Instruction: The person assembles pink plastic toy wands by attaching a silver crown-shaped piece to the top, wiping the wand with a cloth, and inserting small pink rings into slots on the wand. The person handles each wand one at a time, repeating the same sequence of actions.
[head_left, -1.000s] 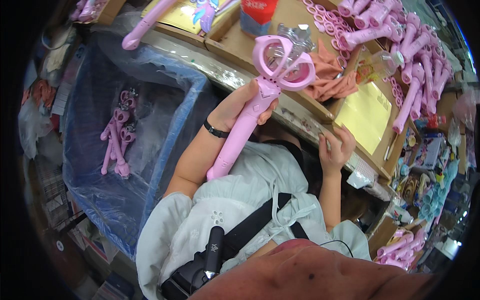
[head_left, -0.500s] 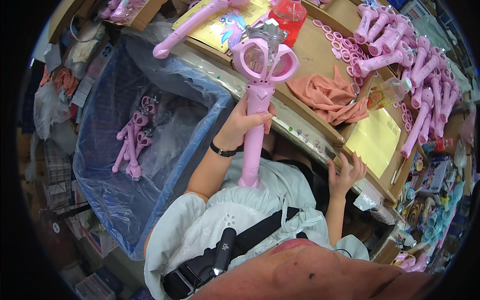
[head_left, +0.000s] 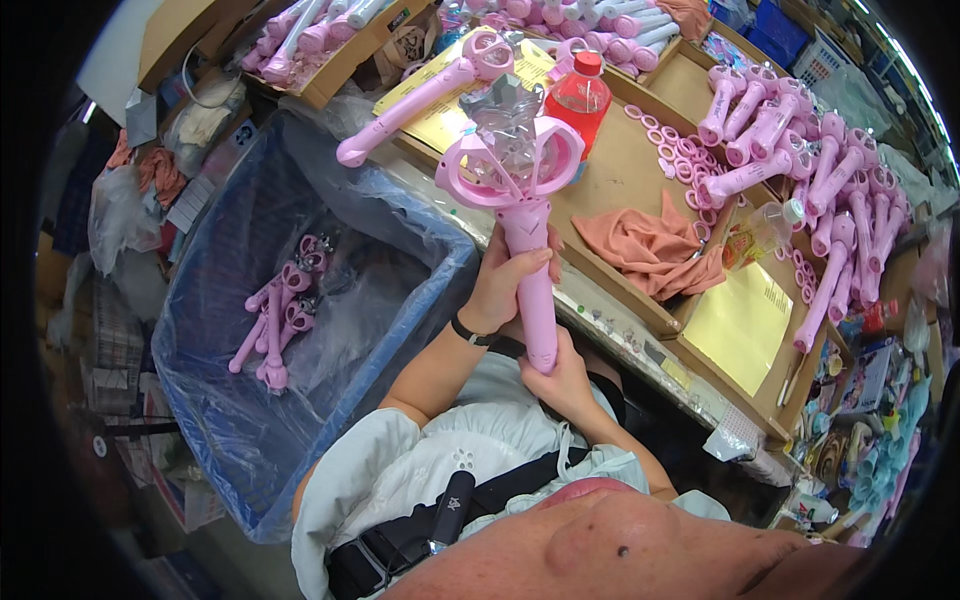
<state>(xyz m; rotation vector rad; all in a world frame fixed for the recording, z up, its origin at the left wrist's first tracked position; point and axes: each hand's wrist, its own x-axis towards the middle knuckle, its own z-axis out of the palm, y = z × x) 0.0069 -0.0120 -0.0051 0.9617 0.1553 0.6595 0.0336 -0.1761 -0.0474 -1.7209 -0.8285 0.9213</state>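
Observation:
A pink toy wand [head_left: 536,310] stands upright in front of me, its looped head holding a clear, faceted piece with a grey crown-like top. My left hand [head_left: 497,287] is closed round the upper handle, just below the head. Lower down, my right hand [head_left: 565,381] grips the handle's bottom end, with its fingertips partly hidden. Another pink wand [head_left: 418,112] lies on a yellow sheet [head_left: 455,90] at the bench's left side. Beside the held wand's head stands a bottle of red liquid [head_left: 580,100].
Several pink wands lie in a blue-lined bin [head_left: 380,390] at left. A wand pile [head_left: 800,140] fills the right of the bench, beside pink rings [head_left: 680,155], an orange cloth [head_left: 645,245] and a clear bottle [head_left: 765,232]. A cardboard tray edge [head_left: 625,295] borders the bench.
My right hand has come from the bench edge to the wand's bottom end. My left hand has moved the wand slightly away from my body, and its head now tilts left.

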